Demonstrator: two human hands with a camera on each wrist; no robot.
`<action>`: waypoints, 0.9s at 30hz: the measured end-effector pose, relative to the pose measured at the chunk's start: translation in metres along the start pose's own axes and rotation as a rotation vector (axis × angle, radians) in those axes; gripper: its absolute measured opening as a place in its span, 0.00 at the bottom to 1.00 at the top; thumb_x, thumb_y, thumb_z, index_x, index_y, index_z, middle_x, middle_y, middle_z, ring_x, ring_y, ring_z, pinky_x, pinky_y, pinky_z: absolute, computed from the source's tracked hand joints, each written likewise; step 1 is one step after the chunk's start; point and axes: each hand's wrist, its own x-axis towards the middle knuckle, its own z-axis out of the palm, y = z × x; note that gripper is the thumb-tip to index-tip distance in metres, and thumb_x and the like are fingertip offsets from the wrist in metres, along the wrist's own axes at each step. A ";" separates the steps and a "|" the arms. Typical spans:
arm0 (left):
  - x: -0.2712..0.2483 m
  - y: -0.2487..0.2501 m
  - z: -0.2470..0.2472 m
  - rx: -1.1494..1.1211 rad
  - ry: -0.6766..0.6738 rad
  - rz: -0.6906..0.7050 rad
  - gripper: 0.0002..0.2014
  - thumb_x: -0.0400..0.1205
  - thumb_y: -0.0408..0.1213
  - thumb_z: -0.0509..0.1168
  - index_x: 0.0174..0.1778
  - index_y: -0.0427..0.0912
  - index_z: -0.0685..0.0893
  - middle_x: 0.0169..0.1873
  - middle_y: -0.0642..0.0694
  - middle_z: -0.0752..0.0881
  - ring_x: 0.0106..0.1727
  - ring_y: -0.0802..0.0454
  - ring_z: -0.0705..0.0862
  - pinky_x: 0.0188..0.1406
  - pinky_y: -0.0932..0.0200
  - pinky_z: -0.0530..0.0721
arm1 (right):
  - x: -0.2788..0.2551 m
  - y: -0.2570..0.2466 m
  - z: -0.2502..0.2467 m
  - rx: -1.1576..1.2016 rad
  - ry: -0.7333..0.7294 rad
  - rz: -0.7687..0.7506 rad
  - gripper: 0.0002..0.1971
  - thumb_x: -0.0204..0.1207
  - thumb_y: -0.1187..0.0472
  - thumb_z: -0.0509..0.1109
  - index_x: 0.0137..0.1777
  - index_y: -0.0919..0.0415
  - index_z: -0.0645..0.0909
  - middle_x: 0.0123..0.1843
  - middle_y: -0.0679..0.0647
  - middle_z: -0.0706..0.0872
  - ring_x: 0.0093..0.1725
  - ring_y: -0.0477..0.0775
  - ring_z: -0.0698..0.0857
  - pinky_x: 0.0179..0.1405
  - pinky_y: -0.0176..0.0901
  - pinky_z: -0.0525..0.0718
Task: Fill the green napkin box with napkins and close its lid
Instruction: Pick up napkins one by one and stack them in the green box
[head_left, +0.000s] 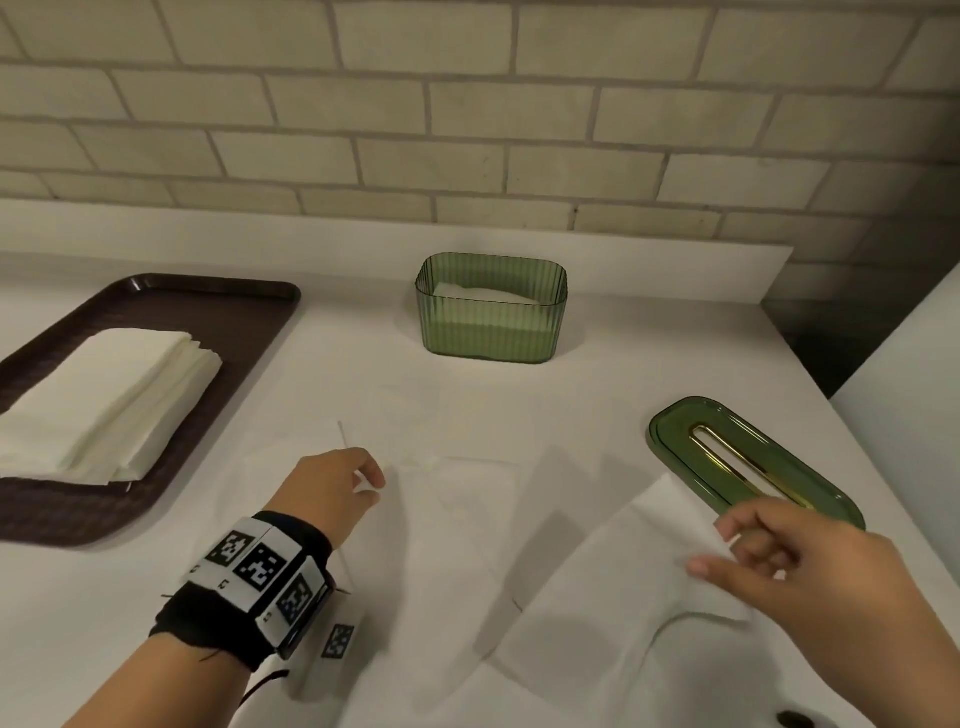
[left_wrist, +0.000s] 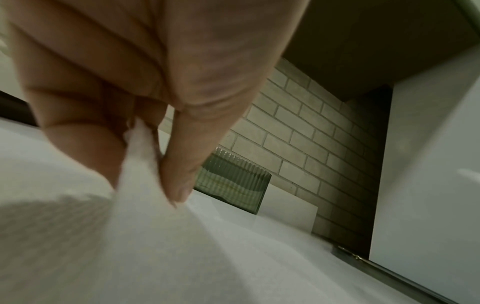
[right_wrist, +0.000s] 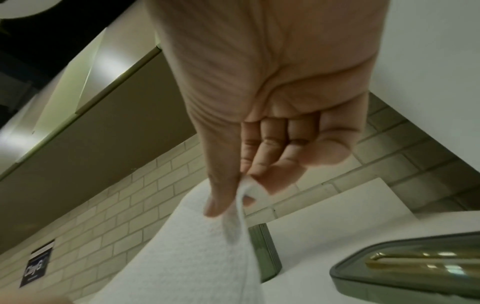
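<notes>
While wrist views blur, stack (head_left: 106, 400) shows overhead

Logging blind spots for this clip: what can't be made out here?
- Green napkin box: fill depth, head view; ribbed wall blurs it.
- Napkin: near edge cut by the frame.
- Left hand fingertips: hidden behind the hand.
- Wall sign: too blurred, right wrist view.

1. One green napkin box (head_left: 490, 317), open at the top, with white napkins inside.
2. One green lid (head_left: 748, 460) with a gold-rimmed slot, lying apart from the box.
3. One brown tray (head_left: 171, 299).
4. One stack of napkins (head_left: 109, 400) on that tray.
5. One unfolded napkin (head_left: 519, 545), pinched at two corners.
6. Two hands: left hand (head_left: 332, 488), right hand (head_left: 810, 577).
</notes>
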 end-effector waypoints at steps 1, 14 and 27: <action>-0.001 0.000 0.000 0.004 0.001 -0.002 0.05 0.81 0.36 0.66 0.50 0.46 0.85 0.46 0.52 0.78 0.47 0.57 0.75 0.46 0.67 0.70 | 0.002 -0.001 0.000 0.022 0.007 -0.023 0.16 0.58 0.56 0.84 0.36 0.40 0.80 0.27 0.38 0.83 0.35 0.37 0.80 0.32 0.21 0.74; 0.002 -0.006 -0.011 -0.027 -0.030 -0.022 0.10 0.82 0.38 0.63 0.56 0.46 0.86 0.51 0.52 0.86 0.49 0.56 0.79 0.47 0.69 0.72 | 0.023 -0.012 0.003 -0.187 0.011 -0.132 0.10 0.70 0.52 0.75 0.32 0.50 0.79 0.29 0.44 0.79 0.34 0.40 0.79 0.29 0.26 0.69; 0.003 -0.014 -0.019 -0.085 -0.071 0.020 0.12 0.72 0.41 0.76 0.45 0.50 0.78 0.36 0.53 0.82 0.36 0.58 0.79 0.31 0.68 0.73 | 0.032 0.003 0.016 -0.248 -0.061 -0.137 0.06 0.75 0.60 0.72 0.40 0.49 0.81 0.39 0.36 0.80 0.40 0.34 0.79 0.33 0.20 0.71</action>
